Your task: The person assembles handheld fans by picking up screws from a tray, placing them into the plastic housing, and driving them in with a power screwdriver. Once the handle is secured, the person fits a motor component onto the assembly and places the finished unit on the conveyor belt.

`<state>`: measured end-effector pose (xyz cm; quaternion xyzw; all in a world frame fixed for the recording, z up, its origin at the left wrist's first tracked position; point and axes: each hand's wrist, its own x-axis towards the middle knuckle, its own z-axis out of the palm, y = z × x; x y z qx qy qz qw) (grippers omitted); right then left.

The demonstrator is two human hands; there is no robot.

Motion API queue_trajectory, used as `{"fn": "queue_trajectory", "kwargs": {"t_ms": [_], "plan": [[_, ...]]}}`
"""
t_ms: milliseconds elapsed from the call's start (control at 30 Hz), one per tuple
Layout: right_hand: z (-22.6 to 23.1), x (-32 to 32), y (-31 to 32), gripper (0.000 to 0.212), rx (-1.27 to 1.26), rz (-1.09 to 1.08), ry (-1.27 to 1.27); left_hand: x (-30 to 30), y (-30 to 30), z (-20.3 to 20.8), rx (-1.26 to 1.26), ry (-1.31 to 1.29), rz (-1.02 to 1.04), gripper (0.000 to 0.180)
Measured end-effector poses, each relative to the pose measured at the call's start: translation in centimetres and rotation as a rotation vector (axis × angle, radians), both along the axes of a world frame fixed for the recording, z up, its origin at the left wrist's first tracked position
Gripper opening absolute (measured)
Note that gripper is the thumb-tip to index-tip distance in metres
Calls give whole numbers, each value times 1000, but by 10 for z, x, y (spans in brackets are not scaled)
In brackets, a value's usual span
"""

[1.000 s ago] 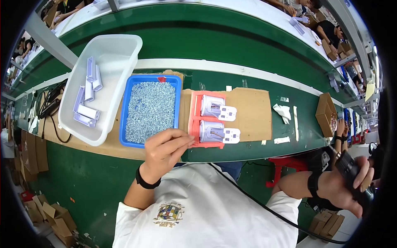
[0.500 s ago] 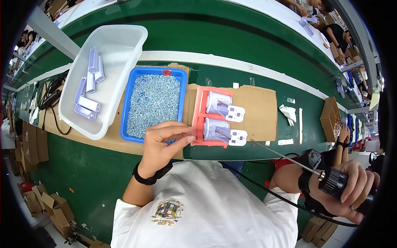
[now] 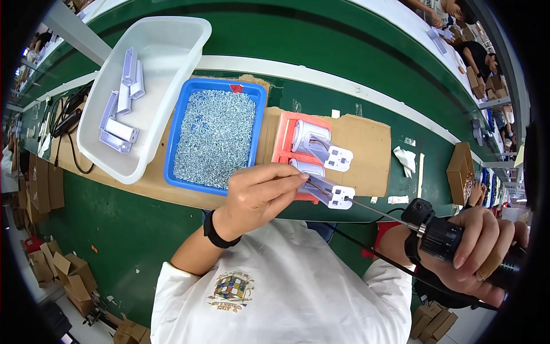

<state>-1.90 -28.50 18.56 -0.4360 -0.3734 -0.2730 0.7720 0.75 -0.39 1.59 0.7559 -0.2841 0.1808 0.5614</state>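
Black ribbed driver, right hand curled round it; left hand pinches, can't tell what, by rounded lilac casing.

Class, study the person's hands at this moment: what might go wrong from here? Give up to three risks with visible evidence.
1. The long bit of the driver in the right hand meets or nearly meets the white plate; a slip might scratch it or jab the nearby left hand.
2. Exposed wires near the left hand might get snagged.
3. The left hand is beside the blue tray of small metal pieces; a knock might spill some.
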Motion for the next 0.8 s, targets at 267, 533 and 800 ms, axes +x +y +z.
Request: {"fn": "queue_trajectory", "kwargs": {"t_ms": [267,533,800], "plan": [[-8,13,-2,59,-23,133,63,2,-9,-6,-34,-10,-7,30],[-13,14,2,55,24,102,63,-2,-8,-4,37,-82,25,40],[-16,20,9,56,2,130,95,-1,-6,-5,68,-162,20,43]]}}
